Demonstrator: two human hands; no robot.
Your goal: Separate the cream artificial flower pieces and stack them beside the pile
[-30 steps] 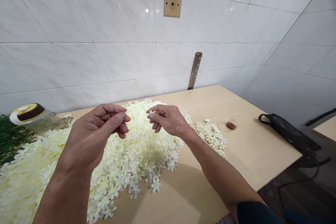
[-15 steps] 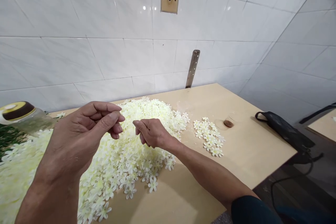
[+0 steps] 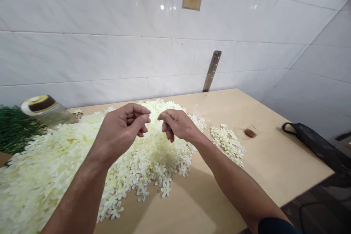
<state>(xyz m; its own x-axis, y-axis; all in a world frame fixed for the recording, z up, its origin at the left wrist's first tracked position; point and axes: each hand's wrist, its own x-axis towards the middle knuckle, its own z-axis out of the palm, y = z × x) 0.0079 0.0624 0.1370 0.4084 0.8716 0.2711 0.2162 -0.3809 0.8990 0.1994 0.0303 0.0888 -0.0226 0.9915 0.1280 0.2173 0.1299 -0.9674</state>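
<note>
Both my hands hover over a large heap of pale yellow-white artificial flower heads [image 3: 142,172]. The thumb and index finger of my left hand [image 3: 126,128] are pinched together, the other fingers curled. Just to its right, my right hand [image 3: 178,122] has its thumb pressed to its bent fingers. A small gap separates the two sets of fingertips. Anything in either pinch is too small or too pale to make out. Beside my right forearm lies a smaller patch of the same flowers [image 3: 228,142].
A jar with a yellow and brown lid [image 3: 41,104] leans in the heap at left, near green artificial foliage [image 3: 19,128]. On the table [image 3: 268,161] stands a clear cup [image 3: 251,131] with something brown. A black pouch [image 3: 309,139] lies at the right edge. A metal bracket [image 3: 212,71] rises along the wall.
My hands have come closer together, the left moving toward the right and both rising slightly in view. The whole scene has shifted to the right as the camera turned.
</note>
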